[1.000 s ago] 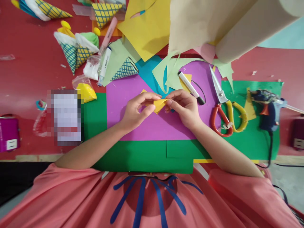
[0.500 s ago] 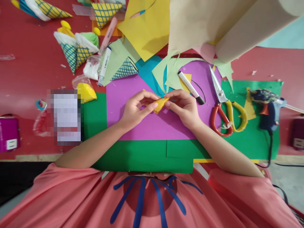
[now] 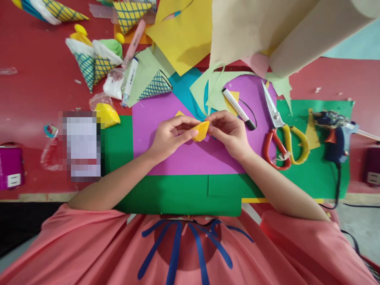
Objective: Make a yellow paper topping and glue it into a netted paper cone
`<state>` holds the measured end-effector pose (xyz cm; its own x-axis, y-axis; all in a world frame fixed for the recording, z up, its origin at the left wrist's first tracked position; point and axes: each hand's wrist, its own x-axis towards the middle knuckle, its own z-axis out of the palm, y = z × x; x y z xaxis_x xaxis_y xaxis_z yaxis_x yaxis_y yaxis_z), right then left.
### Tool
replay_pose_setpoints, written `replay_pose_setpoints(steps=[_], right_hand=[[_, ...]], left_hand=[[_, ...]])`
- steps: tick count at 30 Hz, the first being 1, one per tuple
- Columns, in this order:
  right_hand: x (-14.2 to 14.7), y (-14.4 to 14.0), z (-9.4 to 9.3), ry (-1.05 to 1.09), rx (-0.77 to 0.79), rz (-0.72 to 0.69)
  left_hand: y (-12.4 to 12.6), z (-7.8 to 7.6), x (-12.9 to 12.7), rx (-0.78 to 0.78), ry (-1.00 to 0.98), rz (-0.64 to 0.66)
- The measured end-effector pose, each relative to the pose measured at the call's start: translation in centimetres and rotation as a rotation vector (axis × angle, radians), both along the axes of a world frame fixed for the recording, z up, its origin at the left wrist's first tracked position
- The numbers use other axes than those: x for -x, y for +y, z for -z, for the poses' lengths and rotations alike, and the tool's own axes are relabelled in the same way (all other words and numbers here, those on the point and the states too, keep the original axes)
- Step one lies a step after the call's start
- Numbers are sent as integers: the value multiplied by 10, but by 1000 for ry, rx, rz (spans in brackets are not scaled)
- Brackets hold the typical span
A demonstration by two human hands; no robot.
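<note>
Two hands meeting over purple sheet [image 3: 178,158], left hand [image 3: 168,138] and right hand [image 3: 231,132] fingers pinched on yellow paper piece [image 3: 202,130]

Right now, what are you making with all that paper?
A person's left hand and right hand pinch a small folded yellow paper piece between them, above a purple paper sheet. Red-and-yellow-handled scissors and a dark blue glue gun lie to the right on green paper.

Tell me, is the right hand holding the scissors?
No, the scissors lie alone on the paper, while the right hand and the left hand pinch a yellow paper piece.
</note>
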<state>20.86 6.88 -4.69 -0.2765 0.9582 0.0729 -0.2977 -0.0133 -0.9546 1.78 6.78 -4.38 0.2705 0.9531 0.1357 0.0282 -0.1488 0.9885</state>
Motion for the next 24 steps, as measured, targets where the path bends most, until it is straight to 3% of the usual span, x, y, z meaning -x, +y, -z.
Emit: replay_pose_setpoints(steps=[8,17,24], right_hand=[[-1,1,2,-68,-22,18],[-2,-1,3,-233,-309,-28],[-3,-3,3,-312,-387,1]], left_hand=[[1,1,1,-1,-3,-15],[-1,3,2,-141,141,42],[0,4,2,-274,186,42]])
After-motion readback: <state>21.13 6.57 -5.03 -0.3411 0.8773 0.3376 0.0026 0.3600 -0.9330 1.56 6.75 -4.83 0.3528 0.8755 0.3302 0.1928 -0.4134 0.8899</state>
